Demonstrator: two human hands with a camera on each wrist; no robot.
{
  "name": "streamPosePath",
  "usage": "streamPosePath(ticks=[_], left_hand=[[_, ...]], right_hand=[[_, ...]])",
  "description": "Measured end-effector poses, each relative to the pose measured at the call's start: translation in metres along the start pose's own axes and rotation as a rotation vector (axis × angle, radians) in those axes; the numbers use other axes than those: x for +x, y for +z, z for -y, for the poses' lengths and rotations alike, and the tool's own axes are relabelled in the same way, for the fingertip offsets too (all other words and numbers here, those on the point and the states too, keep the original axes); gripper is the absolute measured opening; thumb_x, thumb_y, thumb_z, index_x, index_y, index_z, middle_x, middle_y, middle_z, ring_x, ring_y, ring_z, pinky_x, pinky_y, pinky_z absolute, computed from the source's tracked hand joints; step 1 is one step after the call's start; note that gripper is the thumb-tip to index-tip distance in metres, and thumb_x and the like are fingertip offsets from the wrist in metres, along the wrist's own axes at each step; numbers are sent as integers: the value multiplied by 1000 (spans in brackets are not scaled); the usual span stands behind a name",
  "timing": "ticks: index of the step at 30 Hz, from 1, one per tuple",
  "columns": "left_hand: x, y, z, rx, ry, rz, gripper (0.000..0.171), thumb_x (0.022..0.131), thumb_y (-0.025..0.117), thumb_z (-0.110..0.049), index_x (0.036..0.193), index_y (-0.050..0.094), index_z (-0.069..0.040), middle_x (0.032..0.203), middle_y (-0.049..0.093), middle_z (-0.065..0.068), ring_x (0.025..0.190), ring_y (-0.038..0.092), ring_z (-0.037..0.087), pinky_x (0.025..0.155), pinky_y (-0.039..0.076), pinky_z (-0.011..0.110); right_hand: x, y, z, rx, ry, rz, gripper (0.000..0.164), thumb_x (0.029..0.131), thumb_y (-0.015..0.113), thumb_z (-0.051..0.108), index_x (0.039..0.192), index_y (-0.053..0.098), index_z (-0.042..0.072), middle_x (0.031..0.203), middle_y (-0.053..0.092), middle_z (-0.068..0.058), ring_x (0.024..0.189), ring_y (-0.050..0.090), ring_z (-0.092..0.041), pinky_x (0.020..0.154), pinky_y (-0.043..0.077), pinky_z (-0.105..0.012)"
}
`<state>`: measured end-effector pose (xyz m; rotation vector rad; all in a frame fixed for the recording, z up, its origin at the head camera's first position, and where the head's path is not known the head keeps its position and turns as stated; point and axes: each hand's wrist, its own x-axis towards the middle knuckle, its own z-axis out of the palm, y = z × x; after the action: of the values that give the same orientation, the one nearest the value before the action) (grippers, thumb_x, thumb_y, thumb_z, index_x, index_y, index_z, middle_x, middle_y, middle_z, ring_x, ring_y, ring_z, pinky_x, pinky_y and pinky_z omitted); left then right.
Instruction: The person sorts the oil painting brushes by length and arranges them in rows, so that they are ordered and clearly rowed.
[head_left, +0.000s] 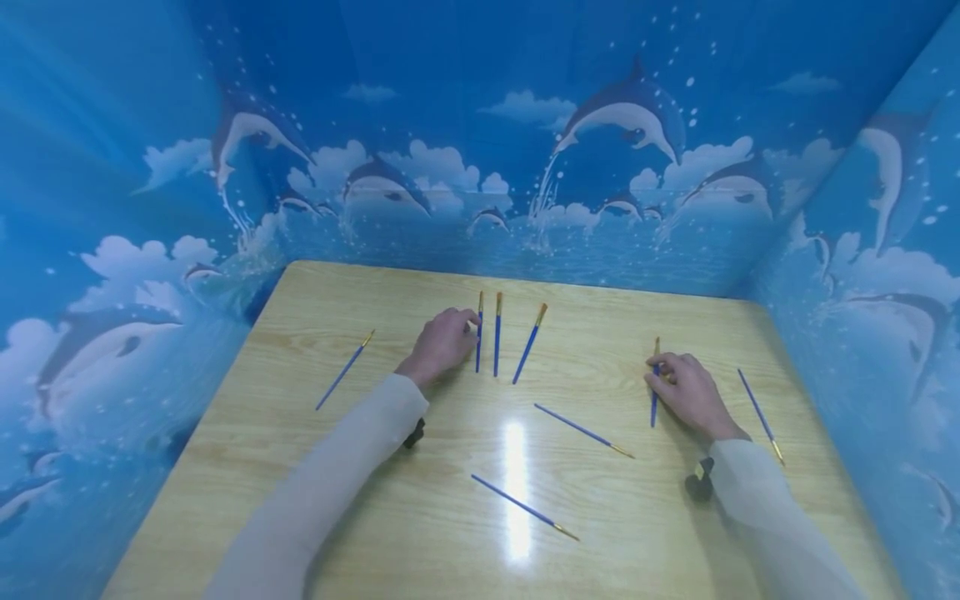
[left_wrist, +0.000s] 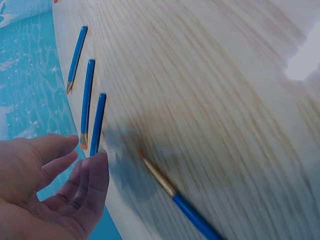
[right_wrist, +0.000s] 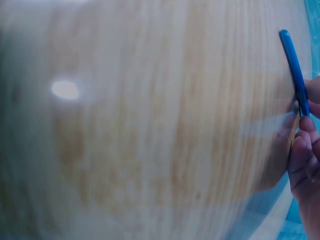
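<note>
Three blue-handled paintbrushes stand side by side near the table's back edge: a left one [head_left: 478, 342], a middle one [head_left: 497, 333] and a slanted one [head_left: 529, 343]. My left hand [head_left: 444, 343] is beside the left one. In the left wrist view its thumb and fingers are parted, a fingertip [left_wrist: 100, 162] overlapping that brush's ferrule end. Over on the right, my right hand [head_left: 688, 392] pinches another paintbrush [head_left: 654, 408] between thumb and fingers, bristles pointing away. The right wrist view shows this brush's blue handle [right_wrist: 292, 60] sticking out past the fingertips.
More paintbrushes lie scattered: one at far left [head_left: 343, 373], one at far right [head_left: 761, 415], and two slanting across the middle [head_left: 581, 428] and front [head_left: 523, 505]. The wooden table [head_left: 420, 550] is bordered by dolphin-print cloth walls [head_left: 465, 233].
</note>
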<state>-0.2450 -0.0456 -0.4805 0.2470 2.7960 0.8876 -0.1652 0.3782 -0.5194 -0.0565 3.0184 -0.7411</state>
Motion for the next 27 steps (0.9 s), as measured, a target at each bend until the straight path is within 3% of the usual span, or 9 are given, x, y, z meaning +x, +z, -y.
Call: streamPosePath(ticks=[3,14,21,27], left_hand=[[-3,-5,7,-6,20,13,35,107,66,-12,142,68,-13,130,70,10,123,67,29,110,57,48],[-22,-26,23,56,106,92,28,107,66,-12,134,71,-9,123,74,11,116,69,29,104,59,46],[-34,-39,31,69,82,136,27,107,67,-14,132,73,-10,119,73,9,112,69,28,101,59,47],[-45,-48,46,94,114,172,24,107,66,-15,129,75,-8,117,76,9,112,70,27,101,59,47]], right_hand=[[0,-1,0,-3,1,2,39,109,64,24,138,65,-3,126,62,-30,113,64,-45,96,55,-64],[0,-1,1,-1,-1,-4,38,109,64,23,137,65,-3,124,64,-29,111,64,-44,96,55,-63],[0,-1,0,5,0,-3,38,110,64,24,137,65,-2,124,64,-28,111,64,-45,95,55,-63],[-1,-1,2,9,1,0,39,110,63,24,138,64,-2,125,63,-29,112,64,-45,96,55,-64]])
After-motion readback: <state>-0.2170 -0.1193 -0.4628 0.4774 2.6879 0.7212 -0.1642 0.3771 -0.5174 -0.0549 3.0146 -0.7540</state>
